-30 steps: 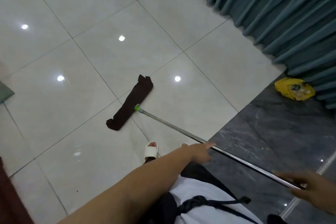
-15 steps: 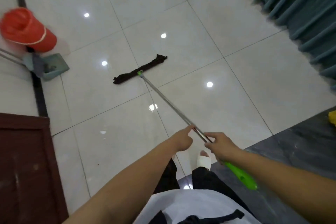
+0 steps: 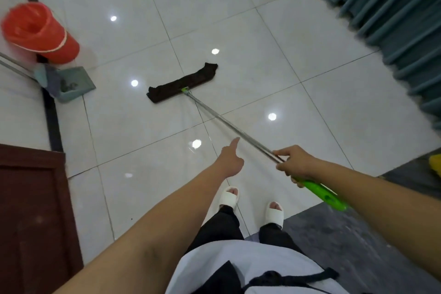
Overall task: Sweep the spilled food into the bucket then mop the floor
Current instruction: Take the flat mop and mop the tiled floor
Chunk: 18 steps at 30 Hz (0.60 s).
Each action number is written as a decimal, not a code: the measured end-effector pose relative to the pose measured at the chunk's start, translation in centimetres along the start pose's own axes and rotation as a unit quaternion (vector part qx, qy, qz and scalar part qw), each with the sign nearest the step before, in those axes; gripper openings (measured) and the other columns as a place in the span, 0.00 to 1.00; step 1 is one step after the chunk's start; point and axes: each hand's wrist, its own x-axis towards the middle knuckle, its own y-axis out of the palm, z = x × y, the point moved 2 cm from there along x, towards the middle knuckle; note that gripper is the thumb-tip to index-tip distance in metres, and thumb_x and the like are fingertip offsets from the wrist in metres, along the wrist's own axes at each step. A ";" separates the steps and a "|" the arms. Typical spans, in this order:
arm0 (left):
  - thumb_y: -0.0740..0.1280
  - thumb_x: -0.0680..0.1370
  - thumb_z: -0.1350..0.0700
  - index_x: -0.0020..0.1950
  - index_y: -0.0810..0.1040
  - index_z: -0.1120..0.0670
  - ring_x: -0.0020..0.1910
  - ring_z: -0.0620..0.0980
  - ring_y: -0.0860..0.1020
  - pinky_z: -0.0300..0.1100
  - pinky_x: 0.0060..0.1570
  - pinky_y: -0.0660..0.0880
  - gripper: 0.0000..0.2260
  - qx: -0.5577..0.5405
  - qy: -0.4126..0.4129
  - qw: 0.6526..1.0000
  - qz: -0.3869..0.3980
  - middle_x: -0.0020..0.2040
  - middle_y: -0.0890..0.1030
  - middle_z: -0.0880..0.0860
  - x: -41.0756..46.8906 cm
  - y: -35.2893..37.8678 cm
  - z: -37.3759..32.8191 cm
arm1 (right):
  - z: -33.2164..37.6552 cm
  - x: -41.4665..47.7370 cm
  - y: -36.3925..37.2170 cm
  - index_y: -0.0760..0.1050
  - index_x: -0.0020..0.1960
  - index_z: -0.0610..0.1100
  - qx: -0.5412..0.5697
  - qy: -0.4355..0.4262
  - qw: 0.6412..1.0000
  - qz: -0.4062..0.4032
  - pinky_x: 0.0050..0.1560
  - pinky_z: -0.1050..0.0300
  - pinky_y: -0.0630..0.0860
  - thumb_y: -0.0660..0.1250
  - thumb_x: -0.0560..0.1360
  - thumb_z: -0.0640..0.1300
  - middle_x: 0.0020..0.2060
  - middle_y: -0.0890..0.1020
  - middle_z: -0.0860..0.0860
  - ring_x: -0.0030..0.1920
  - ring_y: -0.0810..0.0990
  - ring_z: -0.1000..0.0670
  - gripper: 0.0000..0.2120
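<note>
Glossy white tile makes up the floor (image 3: 298, 43), large squares with thin grout lines, and round ceiling lights are mirrored in them. Teal curtains (image 3: 393, 19) hang along its right edge. At the near right corner the tile gives way to a dark grey stone strip (image 3: 346, 246), where something yellow (image 3: 435, 164) shows at the frame's edge. A red-brown panel (image 3: 31, 210) fills the near left.

The red bucket (image 3: 40, 33) stands by the left edge, blurred, with a teal dustpan (image 3: 76, 83) just beside it. The mop (image 3: 214, 114) lies near the middle of the floor, its dark cloth head flat on the tile, well apart from the bucket, and its metal shaft slants back to a green handle.

The right hand (image 3: 293, 162) clasps the shaft where metal meets green. The left hand (image 3: 230, 162) holds nothing: its forefinger points out, the other fingers are tucked in, just beside the shaft and not touching it.

Open tile spreads between mop and curtains. White slippers (image 3: 229, 196) stand at the stone's edge.
</note>
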 end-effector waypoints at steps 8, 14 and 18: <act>0.61 0.77 0.59 0.79 0.47 0.39 0.74 0.58 0.62 0.47 0.67 0.69 0.36 0.164 0.075 0.970 0.162 0.80 0.40 0.49 -1.5 4.1 -1.0 | -6.8 -7.5 -3.5 0.75 0.67 0.57 -0.121 -0.009 0.993 -0.002 0.28 0.60 0.71 0.70 0.75 0.42 0.24 0.75 0.53 0.25 0.72 0.55 0.23; 0.63 0.77 0.58 0.78 0.46 0.38 0.72 0.58 0.66 0.49 0.65 0.69 0.37 0.204 0.109 0.948 0.221 0.80 0.42 0.48 -3.2 6.0 -1.5 | -7.5 -10.5 -6.0 0.74 0.62 0.65 -0.123 -0.004 0.992 -0.002 0.26 0.56 0.72 0.69 0.73 0.41 0.28 0.76 0.46 0.24 0.73 0.49 0.25; 0.66 0.76 0.55 0.78 0.48 0.39 0.74 0.59 0.63 0.51 0.69 0.67 0.38 0.193 0.108 0.953 0.206 0.80 0.45 0.49 -2.6 4.8 -1.1 | -6.6 -9.5 -5.7 0.71 0.60 0.75 -0.173 -0.010 0.984 -0.029 0.30 0.51 0.78 0.68 0.70 0.51 0.34 0.81 0.45 0.29 0.79 0.42 0.24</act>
